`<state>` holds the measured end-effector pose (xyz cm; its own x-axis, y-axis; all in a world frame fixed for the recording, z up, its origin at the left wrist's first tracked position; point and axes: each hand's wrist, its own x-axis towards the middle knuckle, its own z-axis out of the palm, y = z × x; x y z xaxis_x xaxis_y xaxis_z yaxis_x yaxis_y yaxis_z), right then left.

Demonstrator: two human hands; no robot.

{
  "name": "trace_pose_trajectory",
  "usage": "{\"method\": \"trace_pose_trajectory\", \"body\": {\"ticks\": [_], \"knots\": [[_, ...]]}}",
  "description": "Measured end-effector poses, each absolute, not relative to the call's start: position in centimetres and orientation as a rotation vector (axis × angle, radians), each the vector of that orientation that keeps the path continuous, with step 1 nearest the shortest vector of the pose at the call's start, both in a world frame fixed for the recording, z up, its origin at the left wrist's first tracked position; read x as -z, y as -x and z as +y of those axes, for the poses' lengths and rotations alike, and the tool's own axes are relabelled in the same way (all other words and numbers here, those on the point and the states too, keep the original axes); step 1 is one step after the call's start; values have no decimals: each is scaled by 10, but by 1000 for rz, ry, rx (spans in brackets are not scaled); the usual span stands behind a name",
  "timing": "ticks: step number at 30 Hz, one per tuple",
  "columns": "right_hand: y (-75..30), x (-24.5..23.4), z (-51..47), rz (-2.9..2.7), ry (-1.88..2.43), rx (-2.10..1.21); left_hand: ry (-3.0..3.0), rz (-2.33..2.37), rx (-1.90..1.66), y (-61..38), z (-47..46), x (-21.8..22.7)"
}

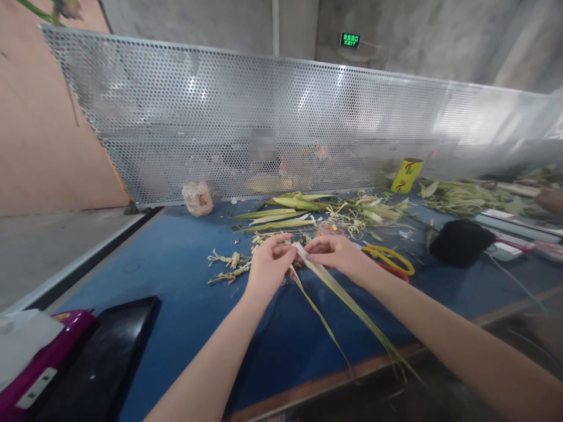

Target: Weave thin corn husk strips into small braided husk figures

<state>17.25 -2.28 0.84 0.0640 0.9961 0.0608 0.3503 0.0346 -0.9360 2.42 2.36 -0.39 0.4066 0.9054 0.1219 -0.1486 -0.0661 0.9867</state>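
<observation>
A long pale-green corn husk strip (341, 290) runs from my fingers down past the table's front edge. My right hand (336, 253) pinches its upper end from the right. From the left, my left hand (271, 262) closes thumb to fingers at the same end, where a narrower husk strip (317, 313) hangs down. How the two strips meet is hidden by the fingers. Several short braided husk pieces (231, 266) lie just left of my left hand, partly behind it. Scissors with yellow handles (396, 258) rest beside my right wrist.
Loose husks (299, 205) spread behind my hands. A perforated metal screen (229, 117) stands along the back of the blue table (176, 258). A wrapped roll (197, 198), yellow can (407, 176), black bundle (461, 242) and black tray (118, 346) surround the work. Another person's hand (552, 199) shows far right.
</observation>
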Motion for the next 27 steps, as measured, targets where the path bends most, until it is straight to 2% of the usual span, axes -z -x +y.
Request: {"method": "trace_pose_trajectory", "body": {"ticks": [13,24,27], "knots": [[-170,-7,-22,-1519,1509,-655,-1411,765,-979,-25,23,6],[-172,-10,-25,-1538,1526,-751,-1380,726,-999,-24,19,-1],[-175,-13,-18,-1535,1441,-926,-1358,768,-1017,-22,20,-3]]}}
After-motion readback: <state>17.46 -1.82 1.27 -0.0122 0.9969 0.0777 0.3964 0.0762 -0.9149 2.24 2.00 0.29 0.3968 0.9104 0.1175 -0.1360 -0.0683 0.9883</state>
